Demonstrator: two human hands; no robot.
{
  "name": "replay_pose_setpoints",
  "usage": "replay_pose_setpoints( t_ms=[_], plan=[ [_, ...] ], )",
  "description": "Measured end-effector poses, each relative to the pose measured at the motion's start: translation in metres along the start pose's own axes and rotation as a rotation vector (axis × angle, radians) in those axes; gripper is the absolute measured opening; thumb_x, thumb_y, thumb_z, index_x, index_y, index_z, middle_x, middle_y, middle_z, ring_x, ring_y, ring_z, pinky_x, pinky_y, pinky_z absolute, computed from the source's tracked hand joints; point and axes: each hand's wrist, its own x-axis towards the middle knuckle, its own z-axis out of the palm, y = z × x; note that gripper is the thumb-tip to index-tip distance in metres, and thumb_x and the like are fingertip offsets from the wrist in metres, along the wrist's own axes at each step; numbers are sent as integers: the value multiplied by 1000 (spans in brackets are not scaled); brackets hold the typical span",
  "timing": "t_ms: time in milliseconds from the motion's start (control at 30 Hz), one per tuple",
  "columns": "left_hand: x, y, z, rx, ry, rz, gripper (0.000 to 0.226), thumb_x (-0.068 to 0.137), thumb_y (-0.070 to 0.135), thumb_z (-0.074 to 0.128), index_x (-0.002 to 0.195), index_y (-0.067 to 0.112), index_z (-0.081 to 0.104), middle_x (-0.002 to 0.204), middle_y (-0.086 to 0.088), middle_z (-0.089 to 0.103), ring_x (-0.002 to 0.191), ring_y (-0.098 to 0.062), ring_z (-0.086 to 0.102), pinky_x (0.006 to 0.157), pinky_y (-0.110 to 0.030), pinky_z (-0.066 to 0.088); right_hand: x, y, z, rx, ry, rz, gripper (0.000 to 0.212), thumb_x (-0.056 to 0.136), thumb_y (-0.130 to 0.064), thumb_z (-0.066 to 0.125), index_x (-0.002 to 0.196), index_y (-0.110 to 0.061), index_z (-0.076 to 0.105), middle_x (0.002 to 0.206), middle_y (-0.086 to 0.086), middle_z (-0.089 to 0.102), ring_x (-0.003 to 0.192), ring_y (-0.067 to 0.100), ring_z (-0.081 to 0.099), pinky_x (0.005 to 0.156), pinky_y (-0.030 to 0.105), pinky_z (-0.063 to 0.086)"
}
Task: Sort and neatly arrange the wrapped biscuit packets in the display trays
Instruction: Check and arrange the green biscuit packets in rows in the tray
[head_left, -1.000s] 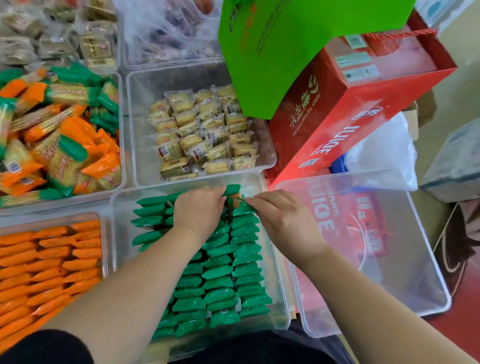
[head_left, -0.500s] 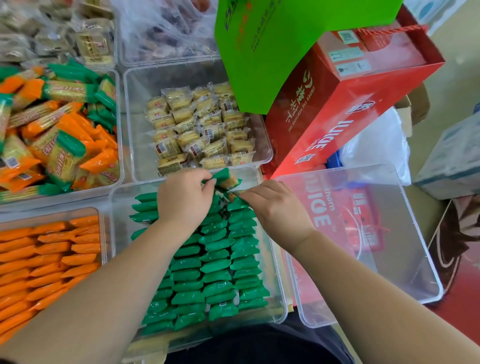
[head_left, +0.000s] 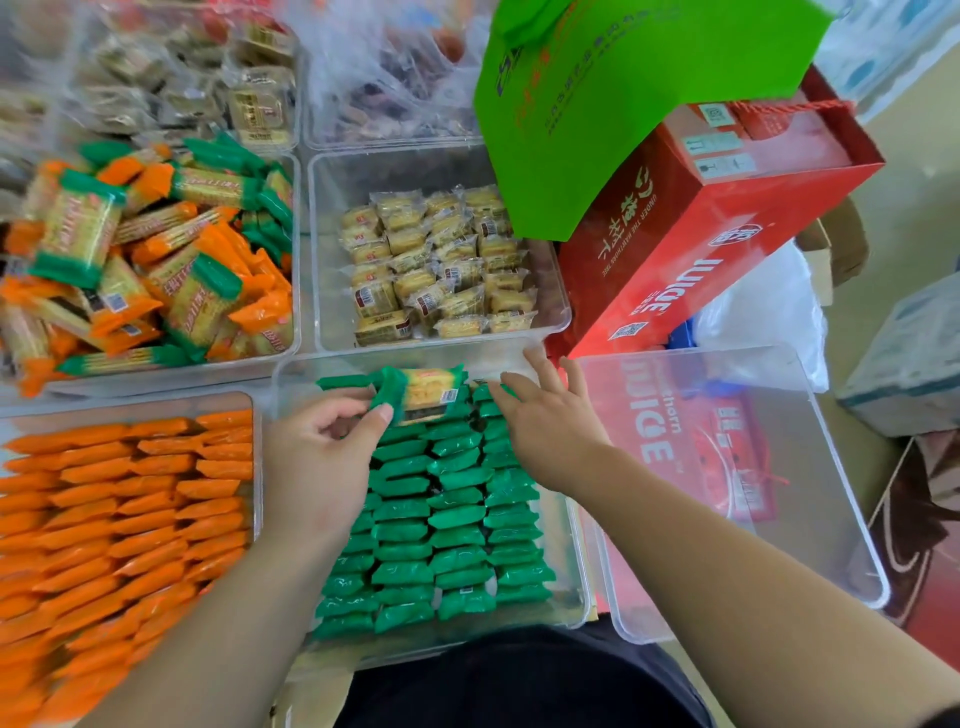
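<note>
Green biscuit packets (head_left: 452, 519): ranked in columns, filling the clear tray (head_left: 575, 566), front centre. Left hand (head_left: 322, 457): over the tray's far left, thumb and fingers pinching a loose packet (head_left: 423, 392). Right hand (head_left: 550, 431): fingers straight and spread, touching the right column's far end. Loose packet: held by one green end above the rows.

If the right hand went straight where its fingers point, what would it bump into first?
Most likely the far wall of the tray of green packets: the right hand is open, its fingers aimed at that wall from close by. Depth is hard to judge.
</note>
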Motion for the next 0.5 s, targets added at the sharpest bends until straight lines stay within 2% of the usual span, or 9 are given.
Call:
replay_pose_setpoints(
  t_ms=[67,133,200,233,267,300,333,433,500],
  plan=[
    [-8,-2,-2,-110,-10,-126,8,86,15,77,82,22,75,81,1,74,81,-17,70,76,-34,56,-9,0,0,128,107,-4,56,100,-27,46,154,-20,34,156,-2,39,153,32,7,119,53,8],
    [-15,-3,-5,-198,-37,-198,5,87,10,75,89,15,75,83,-3,75,83,-23,73,74,-37,56,-23,-5,-5,432,261,39,45,102,-31,46,145,-18,50,145,-2,53,145,26,29,117,43,22],
    [-23,-2,-8,-289,-76,-260,8,88,6,73,95,9,73,90,-8,75,83,-25,75,74,-38,55,-40,-13,-15,854,270,101,33,104,-30,47,128,-15,65,118,-3,67,118,19,53,101,29,38],
    [-27,-1,-10,-317,-97,-281,10,88,5,72,98,7,72,92,-10,75,83,-26,75,76,-39,55,-49,-17,-20,1024,230,103,26,104,-30,48,112,-16,69,99,-8,67,99,16,59,91,31,46],
    [-30,0,-11,-336,-119,-291,11,88,4,71,99,5,70,95,-12,74,82,-27,75,76,-40,55,-56,-21,-24,1140,203,109,24,104,-31,49,97,-19,68,84,-12,63,83,13,60,83,39,52],
    [-34,2,-12,-345,-139,-293,13,89,3,70,101,5,69,97,-13,74,82,-26,75,75,-39,54,-63,-24,-27,1232,195,132,25,103,-32,51,87,-19,65,77,-11,61,76,13,61,78,45,56],
    [-38,3,-13,-348,-154,-291,14,89,2,70,103,6,68,98,-13,74,81,-25,75,73,-37,53,-69,-27,-30,1319,201,165,23,101,-31,55,86,-18,66,77,-7,65,75,14,64,74,46,58],
    [-49,6,-20,-368,-205,-266,17,91,4,67,104,16,69,98,-7,75,80,-26,75,68,-34,52,-88,-32,-38,1610,293,265,10,94,-18,69,94,-10,74,88,10,74,78,15,67,66,27,55],
    [-57,4,-26,-364,-236,-229,12,91,9,69,99,16,74,100,-9,75,78,-27,72,71,-38,50,-103,-34,-40,1694,323,293,9,90,-14,73,93,-6,74,89,13,75,76,14,66,65,26,52]
  ],
)
